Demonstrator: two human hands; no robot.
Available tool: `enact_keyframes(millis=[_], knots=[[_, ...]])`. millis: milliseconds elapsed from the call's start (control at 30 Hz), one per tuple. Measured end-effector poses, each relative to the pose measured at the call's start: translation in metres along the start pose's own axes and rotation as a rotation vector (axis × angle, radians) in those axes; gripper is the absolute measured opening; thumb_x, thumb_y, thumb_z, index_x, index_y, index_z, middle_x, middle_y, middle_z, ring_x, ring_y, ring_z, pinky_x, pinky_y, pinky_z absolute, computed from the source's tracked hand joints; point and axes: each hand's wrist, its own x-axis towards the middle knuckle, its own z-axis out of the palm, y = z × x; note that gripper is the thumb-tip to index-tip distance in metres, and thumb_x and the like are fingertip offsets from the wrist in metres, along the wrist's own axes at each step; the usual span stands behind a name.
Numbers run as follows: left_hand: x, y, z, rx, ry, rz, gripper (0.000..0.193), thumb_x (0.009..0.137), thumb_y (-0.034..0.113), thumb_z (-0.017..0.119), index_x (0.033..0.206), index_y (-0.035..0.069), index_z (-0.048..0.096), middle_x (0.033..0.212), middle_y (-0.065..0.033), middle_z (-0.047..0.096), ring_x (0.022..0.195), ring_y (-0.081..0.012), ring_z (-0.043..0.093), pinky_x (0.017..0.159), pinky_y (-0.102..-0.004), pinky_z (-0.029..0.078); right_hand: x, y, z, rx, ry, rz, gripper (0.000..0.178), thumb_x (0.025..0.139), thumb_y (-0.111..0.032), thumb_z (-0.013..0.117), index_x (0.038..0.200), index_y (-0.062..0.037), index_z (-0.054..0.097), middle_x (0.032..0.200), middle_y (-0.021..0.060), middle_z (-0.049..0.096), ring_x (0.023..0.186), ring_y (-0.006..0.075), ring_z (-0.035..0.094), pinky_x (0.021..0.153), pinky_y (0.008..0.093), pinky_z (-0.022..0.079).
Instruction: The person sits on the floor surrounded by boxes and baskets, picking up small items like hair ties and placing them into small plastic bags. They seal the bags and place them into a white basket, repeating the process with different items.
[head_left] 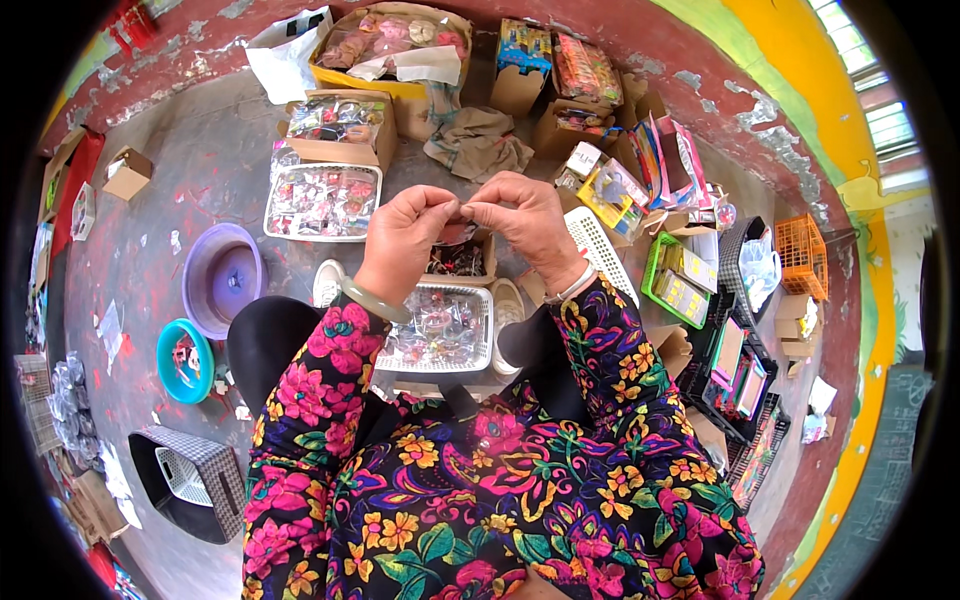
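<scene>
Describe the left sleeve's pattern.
Floral: pink and yellow flowers with green leaves on black. The left sleeve shows best in the head view.

Two hands (pixel 410 225) (pixel 525 225), two shoes (pixel 328 282) (pixel 507 310) and two tubs (pixel 230 275) (pixel 164 365) are counted.
One green basket (pixel 656 262) and one orange crate (pixel 803 262) are seen right, two packet-filled white baskets (pixel 300 237) (pixel 489 320) in the middle, two checked bins (pixel 215 475) (pixel 733 255) left and right.

Above the white basket (pixel 489 325), anything that the pinching left hand (pixel 405 240) and right hand (pixel 530 222) hold is too small to tell. Just beyond the basket, the hands partly hide a cardboard box (pixel 489 258). Far right of the basket, the picture's edge cuts off a green board (pixel 893 450).
</scene>
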Motion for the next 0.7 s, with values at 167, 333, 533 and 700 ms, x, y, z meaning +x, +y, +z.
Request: enact_keyframes(millis=[167,333,533,700], knots=[[-0.002,0.013,0.001,-0.037,-0.011,-0.009,0.011,0.090,0.006,0.051,0.093,-0.002,0.058,0.089,-0.0075,0.062,0.085,-0.0148,0.062,0.075,-0.0249,0.053,0.002,-0.003,-0.008,0.112,0.003,0.052,0.011,0.076,-0.008,0.068,0.075,0.0024,0.066,0.071,0.0001,0.057,0.069,0.0062,0.051,0.060,0.0207,0.039],[-0.001,0.016,-0.001,-0.097,-0.010,-0.057,0.013,0.091,0.007,0.049,0.097,-0.001,0.057,0.092,-0.0093,0.063,0.086,-0.0166,0.063,0.076,-0.0264,0.053,0.002,-0.001,-0.012,0.184,0.015,0.088,0.010,0.076,-0.008,0.067,0.077,0.0026,0.065,0.072,0.0000,0.057,0.070,0.0061,0.051,0.062,0.0204,0.039],[-0.001,0.021,-0.008,0.028,-0.031,-0.022,0.022,0.088,0.011,0.055,0.107,0.001,0.056,0.108,-0.0108,0.060,0.100,-0.0163,0.058,0.075,-0.0236,0.050,0.001,-0.002,-0.016,0.078,0.081,0.029,0.008,0.077,-0.007,0.066,0.080,0.0006,0.066,0.074,0.0005,0.058,0.071,0.0071,0.051,0.063,0.0210,0.039],[0.002,0.021,-0.007,0.779,0.056,0.376,0.035,0.077,0.014,0.067,0.110,0.007,0.058,0.118,-0.0094,0.056,0.114,-0.0218,0.050,0.085,-0.0303,0.044,0.003,0.000,-0.015,-0.259,0.066,-0.226,0.006,0.073,-0.008,0.066,0.077,-0.0032,0.064,0.072,0.0053,0.057,0.071,0.0167,0.054,0.065,0.0262,0.041]])
